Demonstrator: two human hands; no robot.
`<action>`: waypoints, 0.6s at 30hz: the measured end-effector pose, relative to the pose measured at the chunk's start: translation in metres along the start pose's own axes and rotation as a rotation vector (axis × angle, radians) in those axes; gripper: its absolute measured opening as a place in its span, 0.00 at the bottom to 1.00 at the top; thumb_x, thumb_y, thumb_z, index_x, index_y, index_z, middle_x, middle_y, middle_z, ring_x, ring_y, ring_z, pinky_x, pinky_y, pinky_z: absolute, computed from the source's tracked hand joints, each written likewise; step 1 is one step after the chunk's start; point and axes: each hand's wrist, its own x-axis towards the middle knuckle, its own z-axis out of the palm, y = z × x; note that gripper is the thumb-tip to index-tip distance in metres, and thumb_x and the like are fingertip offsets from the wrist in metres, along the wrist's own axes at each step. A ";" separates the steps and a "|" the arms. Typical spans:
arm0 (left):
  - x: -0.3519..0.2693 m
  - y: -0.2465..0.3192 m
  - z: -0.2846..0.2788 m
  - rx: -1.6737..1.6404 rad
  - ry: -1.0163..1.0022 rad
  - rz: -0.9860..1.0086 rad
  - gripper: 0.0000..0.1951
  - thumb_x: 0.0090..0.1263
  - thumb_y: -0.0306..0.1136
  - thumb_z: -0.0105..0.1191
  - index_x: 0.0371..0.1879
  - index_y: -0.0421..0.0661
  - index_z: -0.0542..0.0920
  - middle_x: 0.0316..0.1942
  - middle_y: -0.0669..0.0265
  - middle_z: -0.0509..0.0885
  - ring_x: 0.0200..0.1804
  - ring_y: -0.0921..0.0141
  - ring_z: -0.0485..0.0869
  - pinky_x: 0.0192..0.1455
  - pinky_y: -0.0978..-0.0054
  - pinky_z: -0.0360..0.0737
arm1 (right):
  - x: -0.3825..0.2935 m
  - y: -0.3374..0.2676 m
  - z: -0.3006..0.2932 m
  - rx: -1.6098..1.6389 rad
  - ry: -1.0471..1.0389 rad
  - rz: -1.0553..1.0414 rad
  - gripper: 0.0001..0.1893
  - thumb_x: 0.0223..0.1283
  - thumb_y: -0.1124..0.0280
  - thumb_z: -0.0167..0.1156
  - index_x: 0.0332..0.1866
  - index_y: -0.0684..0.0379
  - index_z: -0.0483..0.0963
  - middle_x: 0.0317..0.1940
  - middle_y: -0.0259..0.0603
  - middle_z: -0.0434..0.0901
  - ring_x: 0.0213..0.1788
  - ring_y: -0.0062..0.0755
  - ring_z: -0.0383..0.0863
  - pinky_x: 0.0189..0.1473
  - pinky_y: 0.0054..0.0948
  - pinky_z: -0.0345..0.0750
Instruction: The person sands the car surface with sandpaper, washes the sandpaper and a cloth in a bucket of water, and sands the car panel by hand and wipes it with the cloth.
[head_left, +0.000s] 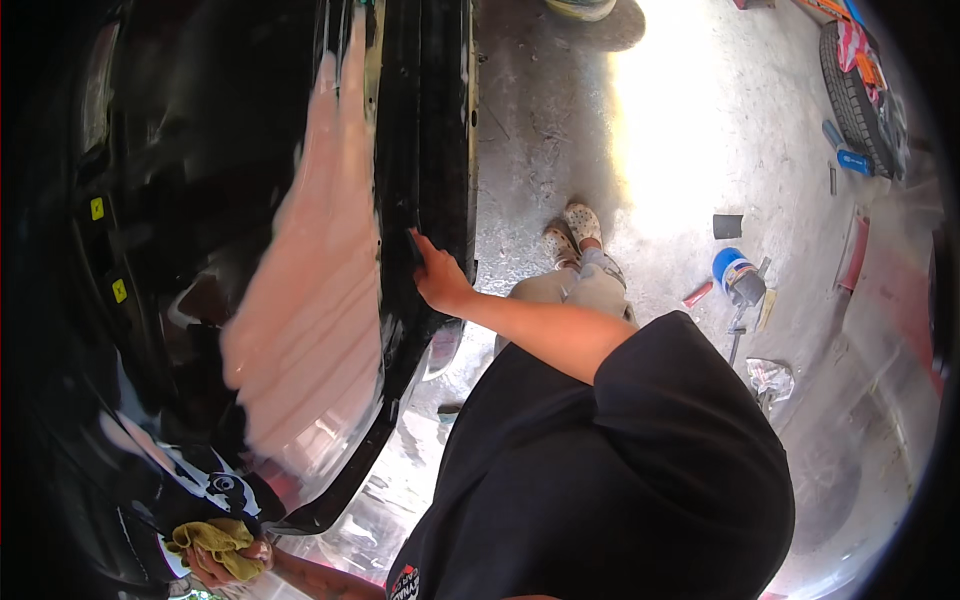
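Observation:
Before me is a black car body panel (187, 142) with a wide, smooth patch of pinkish filler (315, 315) whose edges are feathered. My right hand (444, 279) rests at the dark strip along the panel's edge, beside the patch. Its fingers grip a small dark flat piece (415, 246); most of it is hidden, and I cannot tell its material. At the lower left, my left hand (225, 562) clutches a crumpled yellow-green cloth (212, 544) by the car's corner. Near that hand, a round fitting (223, 484) sits among whitish bare spots on the black paint.
On the concrete floor at right lie a blue container (731, 268), a red strip-like object (698, 294), a dark square sheet (727, 226) and crumpled plastic (770, 379). A tyre (855, 97) and blue can (853, 161) are farther off. A bucket (581, 7) shows at the top.

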 end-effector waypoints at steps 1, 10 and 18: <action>-0.001 0.000 -0.001 0.014 -0.006 -0.002 0.33 0.74 0.61 0.32 0.53 0.38 0.72 0.46 0.49 0.77 0.49 0.56 0.80 0.54 0.52 0.77 | -0.008 0.000 -0.006 0.065 -0.111 0.077 0.33 0.55 0.80 0.50 0.71 0.56 0.59 0.47 0.62 0.79 0.53 0.59 0.77 0.54 0.47 0.73; 0.008 0.010 0.004 0.038 -0.004 -0.015 0.32 0.75 0.60 0.31 0.52 0.39 0.72 0.47 0.51 0.78 0.48 0.56 0.81 0.53 0.54 0.78 | 0.037 -0.024 0.003 0.173 0.134 0.141 0.29 0.58 0.82 0.47 0.69 0.57 0.62 0.50 0.47 0.80 0.52 0.37 0.79 0.55 0.29 0.72; 0.007 0.007 -0.001 0.014 0.004 -0.018 0.35 0.73 0.63 0.37 0.52 0.37 0.74 0.45 0.51 0.78 0.48 0.54 0.82 0.54 0.51 0.79 | 0.033 -0.020 -0.018 0.367 0.039 0.011 0.30 0.56 0.83 0.48 0.67 0.58 0.63 0.44 0.45 0.79 0.48 0.34 0.78 0.51 0.29 0.72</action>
